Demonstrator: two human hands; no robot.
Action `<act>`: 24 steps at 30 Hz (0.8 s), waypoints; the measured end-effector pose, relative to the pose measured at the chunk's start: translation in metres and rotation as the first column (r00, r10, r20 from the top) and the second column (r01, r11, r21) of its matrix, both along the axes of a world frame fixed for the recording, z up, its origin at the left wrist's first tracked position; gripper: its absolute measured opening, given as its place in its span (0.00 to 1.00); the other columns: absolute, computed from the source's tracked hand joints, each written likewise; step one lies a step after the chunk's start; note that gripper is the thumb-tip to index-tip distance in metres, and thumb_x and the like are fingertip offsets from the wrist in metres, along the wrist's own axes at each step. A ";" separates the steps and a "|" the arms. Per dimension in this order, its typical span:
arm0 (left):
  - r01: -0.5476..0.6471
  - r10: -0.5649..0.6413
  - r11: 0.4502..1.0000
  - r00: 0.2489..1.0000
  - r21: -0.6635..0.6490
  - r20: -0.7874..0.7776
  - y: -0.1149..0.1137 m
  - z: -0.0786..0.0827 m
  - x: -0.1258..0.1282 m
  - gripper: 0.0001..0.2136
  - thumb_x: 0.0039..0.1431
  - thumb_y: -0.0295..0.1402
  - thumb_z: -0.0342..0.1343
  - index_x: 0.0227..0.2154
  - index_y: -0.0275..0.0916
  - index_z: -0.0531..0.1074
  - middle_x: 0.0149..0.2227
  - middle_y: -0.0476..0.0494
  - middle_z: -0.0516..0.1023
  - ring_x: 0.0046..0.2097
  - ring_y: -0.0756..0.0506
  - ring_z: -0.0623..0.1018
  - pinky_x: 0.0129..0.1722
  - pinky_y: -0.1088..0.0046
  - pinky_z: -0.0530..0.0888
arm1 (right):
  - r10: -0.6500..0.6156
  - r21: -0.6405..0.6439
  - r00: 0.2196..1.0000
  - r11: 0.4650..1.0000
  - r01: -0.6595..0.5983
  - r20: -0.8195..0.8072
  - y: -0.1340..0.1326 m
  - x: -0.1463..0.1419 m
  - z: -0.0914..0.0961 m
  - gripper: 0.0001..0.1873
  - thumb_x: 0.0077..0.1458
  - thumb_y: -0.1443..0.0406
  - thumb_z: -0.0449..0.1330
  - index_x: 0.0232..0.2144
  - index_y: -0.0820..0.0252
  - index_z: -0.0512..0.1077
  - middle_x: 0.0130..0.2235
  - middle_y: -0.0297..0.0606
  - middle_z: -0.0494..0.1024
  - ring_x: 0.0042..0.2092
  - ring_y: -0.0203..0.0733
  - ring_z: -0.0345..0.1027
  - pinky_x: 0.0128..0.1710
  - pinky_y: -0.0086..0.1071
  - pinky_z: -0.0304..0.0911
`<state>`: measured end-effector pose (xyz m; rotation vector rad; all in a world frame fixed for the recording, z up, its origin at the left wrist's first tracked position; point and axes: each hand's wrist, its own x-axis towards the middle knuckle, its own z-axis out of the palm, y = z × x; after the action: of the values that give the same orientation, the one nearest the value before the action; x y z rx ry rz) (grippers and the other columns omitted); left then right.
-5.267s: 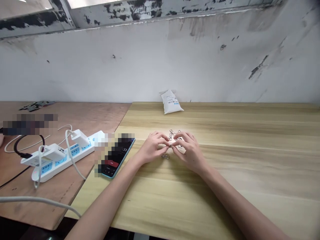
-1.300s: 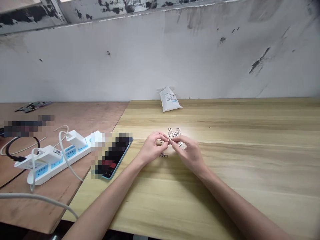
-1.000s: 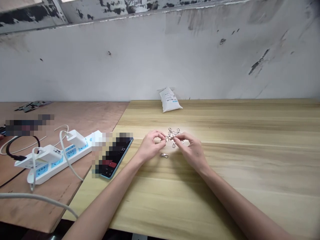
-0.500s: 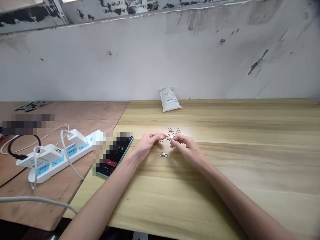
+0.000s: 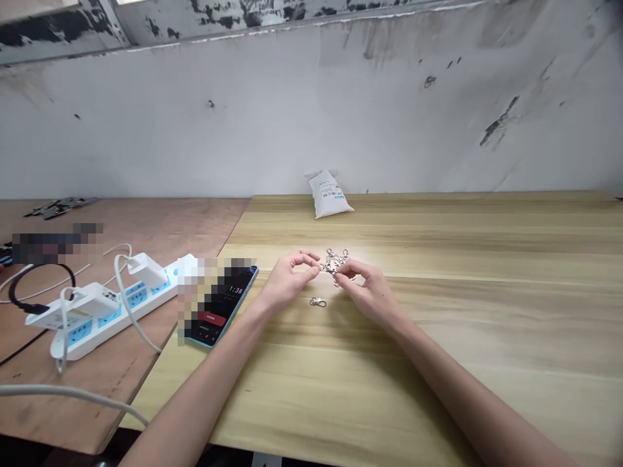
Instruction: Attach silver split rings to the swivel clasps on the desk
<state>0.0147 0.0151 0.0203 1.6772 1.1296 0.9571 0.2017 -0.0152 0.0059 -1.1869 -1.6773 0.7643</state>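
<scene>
My left hand (image 5: 293, 277) is closed in a pinch, thumb and forefinger on the small ring end of a silver lobster clasp (image 5: 329, 272). The same clasp's other end is pinched by my right hand (image 5: 366, 285), whose fingers hide part of it. Just behind the fingertips lies a small pile of silver clasps and rings (image 5: 335, 258), partly covered by my right hand. A separate lobster clasp (image 5: 318, 302) rests on the wooden table (image 5: 438, 337), nearer to me and below both hands.
A white plastic packet (image 5: 329, 196) stands against the wall at the table's back. Left of my left forearm lies a phone (image 5: 228, 311) with its screen lit. Farther left, a white power strip (image 5: 131, 305) with chargers and cables sits on a brown table (image 5: 195, 220).
My left fingers have shifted slightly at the clasp's ring end, the other fingers lifting and spreading a little. My right hand keeps its pinch. The view has moved slightly.
</scene>
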 end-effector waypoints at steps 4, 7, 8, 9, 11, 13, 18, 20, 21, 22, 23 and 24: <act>-0.002 0.055 0.961 0.982 0.278 -0.183 -0.006 0.002 0.002 0.04 0.56 0.31 0.57 0.27 0.40 0.72 0.45 0.43 0.74 0.51 0.41 0.72 0.53 0.61 0.65 | 0.025 -0.087 0.998 0.996 -0.030 -0.057 0.000 -0.002 -0.001 0.10 0.52 0.63 0.58 0.21 0.59 0.71 0.24 0.33 0.72 0.29 0.38 0.65 0.27 0.29 0.59; 0.035 0.139 0.885 0.931 0.464 -0.336 -0.008 0.000 0.004 0.02 0.56 0.29 0.57 0.28 0.40 0.72 0.45 0.44 0.75 0.51 0.41 0.71 0.54 0.59 0.62 | 0.070 -0.230 0.978 0.966 -0.116 -0.199 0.003 -0.003 -0.004 0.10 0.51 0.62 0.58 0.21 0.60 0.71 0.24 0.33 0.73 0.29 0.37 0.67 0.30 0.29 0.63; 0.056 0.169 0.854 0.909 0.516 -0.380 -0.009 -0.001 0.004 0.02 0.56 0.29 0.56 0.29 0.41 0.72 0.46 0.44 0.75 0.51 0.41 0.71 0.54 0.59 0.62 | 0.083 -0.262 0.966 0.954 -0.148 -0.245 0.003 -0.003 -0.006 0.11 0.50 0.61 0.58 0.21 0.60 0.70 0.24 0.34 0.73 0.28 0.37 0.67 0.30 0.30 0.64; 0.079 0.196 0.825 0.889 0.559 -0.414 -0.009 -0.002 0.004 0.02 0.57 0.29 0.56 0.30 0.41 0.72 0.46 0.43 0.75 0.51 0.41 0.71 0.54 0.59 0.61 | 0.091 -0.282 0.957 0.944 -0.171 -0.277 0.004 -0.003 -0.007 0.11 0.50 0.61 0.58 0.21 0.60 0.70 0.23 0.34 0.72 0.28 0.37 0.67 0.31 0.30 0.65; 0.120 0.230 0.779 0.859 0.616 -0.457 -0.009 -0.004 0.004 0.03 0.58 0.29 0.55 0.31 0.41 0.72 0.47 0.43 0.76 0.51 0.40 0.71 0.55 0.59 0.60 | 0.091 -0.278 0.959 0.946 -0.168 -0.267 0.004 -0.005 -0.010 0.11 0.51 0.60 0.58 0.21 0.60 0.69 0.23 0.34 0.72 0.27 0.37 0.66 0.29 0.30 0.64; 0.146 0.242 0.753 0.845 0.641 -0.476 -0.008 -0.005 0.003 0.03 0.59 0.29 0.54 0.32 0.41 0.72 0.47 0.42 0.76 0.51 0.40 0.71 0.56 0.59 0.59 | 0.071 -0.213 0.981 0.971 -0.109 -0.179 0.002 -0.006 -0.012 0.11 0.52 0.60 0.57 0.22 0.60 0.69 0.22 0.33 0.71 0.26 0.36 0.64 0.27 0.29 0.61; 0.101 0.244 0.783 0.857 0.614 -0.453 -0.007 -0.005 0.002 0.02 0.58 0.29 0.55 0.31 0.41 0.72 0.47 0.43 0.76 0.52 0.40 0.71 0.54 0.60 0.60 | -0.044 0.080 0.993 0.996 0.035 0.112 0.000 -0.006 -0.016 0.09 0.55 0.64 0.57 0.25 0.58 0.73 0.22 0.32 0.72 0.24 0.35 0.62 0.25 0.29 0.56; 0.068 0.235 0.809 0.874 0.585 -0.426 -0.007 -0.004 0.003 0.02 0.58 0.29 0.55 0.30 0.41 0.72 0.47 0.44 0.76 0.52 0.41 0.71 0.54 0.61 0.60 | -0.113 0.116 0.982 0.989 0.096 0.151 0.002 -0.003 -0.017 0.08 0.55 0.63 0.58 0.27 0.57 0.75 0.23 0.33 0.74 0.24 0.35 0.63 0.24 0.29 0.56; 0.062 0.220 0.821 0.883 0.567 -0.415 -0.007 -0.004 0.003 0.02 0.58 0.29 0.56 0.30 0.41 0.72 0.47 0.44 0.75 0.52 0.41 0.71 0.54 0.61 0.61 | -0.141 0.118 0.979 0.985 0.123 0.149 0.003 -0.001 -0.018 0.08 0.55 0.62 0.58 0.28 0.57 0.76 0.24 0.33 0.75 0.23 0.35 0.63 0.24 0.29 0.56; 0.066 0.199 0.834 0.890 0.548 -0.409 -0.007 -0.004 0.003 0.02 0.58 0.29 0.56 0.30 0.41 0.72 0.46 0.44 0.75 0.52 0.42 0.71 0.54 0.61 0.61 | -0.163 0.121 0.977 0.982 0.147 0.137 0.004 0.001 -0.017 0.08 0.55 0.61 0.59 0.29 0.57 0.76 0.25 0.33 0.76 0.23 0.35 0.64 0.24 0.28 0.57; 0.078 0.174 0.844 0.896 0.531 -0.408 -0.007 -0.004 0.003 0.02 0.58 0.29 0.56 0.30 0.41 0.72 0.46 0.45 0.75 0.52 0.42 0.71 0.54 0.62 0.61 | -0.179 0.128 0.976 0.978 0.164 0.122 0.005 0.003 -0.017 0.09 0.56 0.61 0.59 0.30 0.56 0.76 0.25 0.34 0.76 0.23 0.35 0.63 0.23 0.28 0.57; 0.095 0.148 0.851 0.900 0.516 -0.411 -0.007 -0.004 0.003 0.02 0.58 0.29 0.56 0.30 0.41 0.72 0.46 0.45 0.75 0.52 0.42 0.71 0.54 0.62 0.61 | -0.186 0.144 0.977 0.975 0.170 0.106 0.005 0.005 -0.016 0.09 0.57 0.61 0.58 0.30 0.56 0.77 0.26 0.34 0.76 0.23 0.35 0.63 0.24 0.28 0.57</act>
<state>0.0179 0.0077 0.0162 2.4269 1.2503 0.9921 0.2065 -0.0098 -0.0101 -1.2884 -1.6635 0.4709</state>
